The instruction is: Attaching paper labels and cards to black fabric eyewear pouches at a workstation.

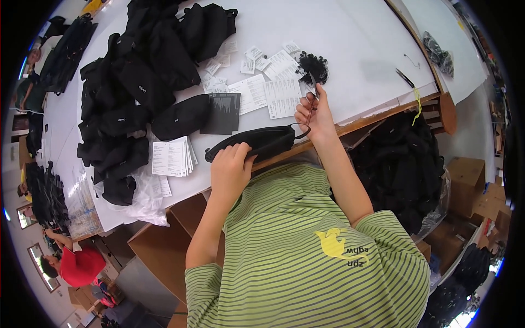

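Observation:
My left hand [232, 167] is closed on the near side of a black fabric pouch [268, 143], which lies along the table's front edge. At the pouch's right end, my right hand [316, 115] is raised, its fingers closed round a slim pointed metal tool [313, 81] with the tip up. A thin dark cord loop [299, 128] runs between the pouch and that hand; how the fingers hold it is hidden. Just beyond the tool sits a tangle of small black cords [315, 64]. White printed cards [283, 98] and a dark card [223, 112] lie past the pouch.
Black fabric pouches [128, 82] are heaped at the left, beside a stack of white cards [172, 157] and a clear plastic bag [146, 199]. A black-handled cutting tool [405, 77] lies at the right. Below the table's right edge is a bag of black goods [402, 164]. A person in red [82, 265] works far left.

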Available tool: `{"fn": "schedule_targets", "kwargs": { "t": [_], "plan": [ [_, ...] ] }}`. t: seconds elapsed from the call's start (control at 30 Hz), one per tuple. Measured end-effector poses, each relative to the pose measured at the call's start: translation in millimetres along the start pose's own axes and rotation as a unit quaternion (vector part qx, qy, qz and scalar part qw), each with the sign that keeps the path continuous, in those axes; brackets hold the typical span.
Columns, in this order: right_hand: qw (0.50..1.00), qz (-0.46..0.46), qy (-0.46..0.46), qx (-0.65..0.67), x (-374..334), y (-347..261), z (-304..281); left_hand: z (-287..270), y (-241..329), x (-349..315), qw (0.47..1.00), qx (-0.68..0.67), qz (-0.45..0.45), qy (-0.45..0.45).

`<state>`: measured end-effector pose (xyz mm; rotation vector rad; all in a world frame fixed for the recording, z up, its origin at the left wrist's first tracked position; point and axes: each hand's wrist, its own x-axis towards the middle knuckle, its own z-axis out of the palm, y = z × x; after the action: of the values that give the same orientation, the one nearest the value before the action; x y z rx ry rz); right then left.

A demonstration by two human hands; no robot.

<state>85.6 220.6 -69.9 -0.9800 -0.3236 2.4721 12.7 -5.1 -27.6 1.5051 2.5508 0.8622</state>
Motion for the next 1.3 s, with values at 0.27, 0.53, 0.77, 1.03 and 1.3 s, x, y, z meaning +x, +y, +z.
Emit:
{"fn": "schedule_targets", "kwargs": {
  "t": [0.27,0.53,0.77,1.03,1.3],
  "plan": [
    [0.990,-0.020,0.023,-0.141,-6,-3,-5,4,0,-2,0.999,0.006,0.025,-0.029],
    [0.740,-0.341,-0.098,-0.571,-56,-14,43,-4,-1,-1,0.999,-0.026,0.029,-0.025],
    [0.284,-0.333,-0.328,-0.837,-46,16,33,0,3,6,0.981,-0.171,0.014,0.094],
    [0.323,-0.289,-0.393,-0.811,-55,-7,32,-19,-20,34,0.973,-0.218,-0.045,-0.063],
    [0.322,-0.318,-0.358,-0.817,-55,2,26,26,-126,137,0.982,0.163,-0.028,0.091]
  ]
}}
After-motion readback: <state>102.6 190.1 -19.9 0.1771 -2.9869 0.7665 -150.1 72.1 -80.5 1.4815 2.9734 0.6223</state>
